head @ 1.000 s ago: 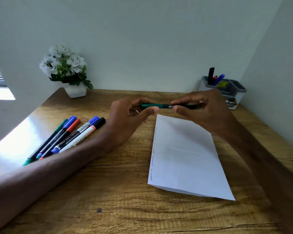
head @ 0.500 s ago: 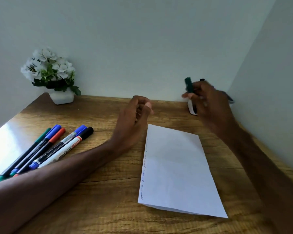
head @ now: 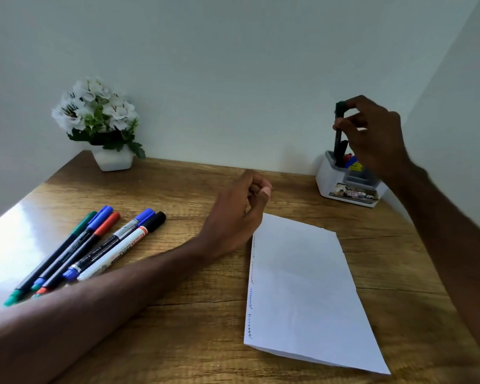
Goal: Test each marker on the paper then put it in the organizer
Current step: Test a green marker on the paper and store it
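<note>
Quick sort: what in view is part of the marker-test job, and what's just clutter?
Job:
- green marker, pinched upright by the right hand at the organizer
- paper with test squiggles
- five loose markers, untested pile

Just lying about:
- potted white flowers at the table's back corner

A wooden worktop with strong grain and a few dark cracks sits in a corner between a plain pale back wall and a pale side wall on the right. A white-flowered plant in a white pot stands at the back left. Bright light glares off the worktop's left edge
</note>
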### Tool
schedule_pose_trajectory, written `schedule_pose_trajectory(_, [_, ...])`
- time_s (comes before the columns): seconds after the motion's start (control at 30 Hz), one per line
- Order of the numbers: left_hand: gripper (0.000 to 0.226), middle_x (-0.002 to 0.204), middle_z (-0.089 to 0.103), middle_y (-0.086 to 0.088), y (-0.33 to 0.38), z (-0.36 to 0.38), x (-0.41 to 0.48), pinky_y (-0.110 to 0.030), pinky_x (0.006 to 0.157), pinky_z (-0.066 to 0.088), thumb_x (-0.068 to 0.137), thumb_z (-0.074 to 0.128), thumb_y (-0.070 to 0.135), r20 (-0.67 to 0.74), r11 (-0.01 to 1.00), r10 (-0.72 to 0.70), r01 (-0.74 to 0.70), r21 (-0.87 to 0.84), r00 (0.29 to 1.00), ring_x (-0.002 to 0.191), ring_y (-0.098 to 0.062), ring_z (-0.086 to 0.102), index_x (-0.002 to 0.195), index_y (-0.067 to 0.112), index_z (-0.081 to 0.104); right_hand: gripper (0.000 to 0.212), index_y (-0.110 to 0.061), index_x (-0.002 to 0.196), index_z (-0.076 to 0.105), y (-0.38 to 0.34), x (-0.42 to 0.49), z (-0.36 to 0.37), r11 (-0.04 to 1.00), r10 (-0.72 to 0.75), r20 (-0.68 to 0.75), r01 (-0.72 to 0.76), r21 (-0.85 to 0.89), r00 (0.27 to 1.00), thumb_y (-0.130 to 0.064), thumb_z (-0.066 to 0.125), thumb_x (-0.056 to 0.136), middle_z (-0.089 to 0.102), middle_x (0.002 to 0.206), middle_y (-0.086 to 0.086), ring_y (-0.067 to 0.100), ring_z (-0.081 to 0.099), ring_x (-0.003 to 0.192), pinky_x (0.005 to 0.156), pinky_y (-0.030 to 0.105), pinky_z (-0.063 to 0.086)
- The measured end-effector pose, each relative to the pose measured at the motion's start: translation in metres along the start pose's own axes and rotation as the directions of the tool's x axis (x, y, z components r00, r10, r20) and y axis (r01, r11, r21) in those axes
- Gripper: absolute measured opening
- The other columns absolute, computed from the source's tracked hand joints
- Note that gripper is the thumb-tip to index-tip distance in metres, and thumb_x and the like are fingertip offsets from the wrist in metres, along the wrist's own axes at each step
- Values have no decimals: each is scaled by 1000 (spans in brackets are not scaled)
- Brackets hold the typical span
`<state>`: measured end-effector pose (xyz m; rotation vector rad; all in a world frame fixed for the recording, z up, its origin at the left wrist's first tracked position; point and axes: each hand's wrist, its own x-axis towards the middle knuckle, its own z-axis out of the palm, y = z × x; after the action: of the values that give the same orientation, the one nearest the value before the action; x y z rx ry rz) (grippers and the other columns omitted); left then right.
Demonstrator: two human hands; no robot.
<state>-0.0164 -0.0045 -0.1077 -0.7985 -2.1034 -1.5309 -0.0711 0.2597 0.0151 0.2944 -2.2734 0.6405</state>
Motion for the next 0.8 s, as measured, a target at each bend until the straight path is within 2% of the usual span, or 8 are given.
schedule_pose_trajectory(0.07, [7, 91, 66, 6, 0, 0, 0, -18, 65, 46, 102, 56, 16, 5, 1000, -3, 3, 10, 1000, 83, -13, 59, 101, 16, 63, 22, -15, 121, 64, 5, -2, -1, 1000, -2, 10, 2, -26, 1000, -24, 63, 101, 77, 98, 13, 21, 74, 92, 59, 4, 49])
schedule_pose_trajectory(0.17, [7, 91, 67, 5, -1, 1, -1, -21, 64, 46, 102, 56, 15, 11, 1000, -1, 1, 19, 1000, 81, -14, 59, 102, 16, 64, 24, -13, 122, 65, 12, -4, 1, 997, 6, 23, -4, -80, 1000, -25, 62, 102, 77, 101, 13, 21, 73, 93, 67, 10, 50])
schedule_pose_trajectory(0.23, [8, 90, 67, 6, -1, 2, -1, -18, 63, 45, 102, 57, 15, 12, 1000, -3, 3, 28, 1000, 80, -13, 60, 102, 15, 64, 24, -11, 120, 66, 15, -5, 2, 993, -3, 32, 7, -116, 999, -26, 61, 102, 76, 101, 14, 20, 72, 91, 65, 1, 45])
schedule_pose_trajectory(0.3, [8, 89, 67, 7, -1, 2, 0, -14, 63, 43, 102, 57, 15, 12, 999, -4, 4, 39, 1000, 80, -12, 59, 102, 15, 64, 24, -10, 118, 67, 16, -6, 1, 991, 0, 40, 6, -137, 999, -25, 61, 102, 76, 100, 13, 18, 70, 88, 64, -3, 42])
schedule_pose_trajectory(0.53, [8, 89, 67, 9, -2, 3, -1, -10, 63, 40, 102, 56, 15, 22, 999, -14, 13, 50, 1000, 77, -6, 58, 104, 15, 64, 26, -8, 112, 71, 14, -10, -1, 982, -44, 15, 46, -183, 999, -25, 53, 105, 75, 109, 7, 20, 70, 102, 86, 25, 48])
schedule_pose_trajectory(0.63, [8, 90, 68, 7, -2, 3, -1, -9, 62, 38, 102, 56, 14, 23, 999, -13, 12, 52, 1000, 76, -3, 57, 103, 15, 64, 32, -5, 112, 71, 11, -15, -5, 987, -64, -43, 57, -149, 997, -26, 48, 107, 75, 112, 9, 22, 70, 103, 90, 43, 56])
schedule_pose_trajectory(0.7, [8, 90, 68, 7, -2, 3, -1, -9, 62, 39, 102, 56, 14, 23, 999, -13, 12, 53, 1000, 75, -3, 57, 103, 15, 64, 33, -5, 112, 72, 7, -20, -6, 991, -68, -82, 57, -123, 994, -25, 46, 108, 75, 112, 8, 19, 69, 102, 89, 47, 58])
schedule_pose_trajectory(0.8, [9, 90, 68, 8, -2, 3, -1, -10, 63, 40, 102, 56, 15, 33, 998, -14, 12, 59, 999, 78, -5, 58, 102, 16, 64, 31, -6, 110, 73, -4, -32, -9, 989, -105, -150, 88, -115, 983, -21, 45, 108, 76, 109, 6, 18, 69, 103, 93, 44, 56])
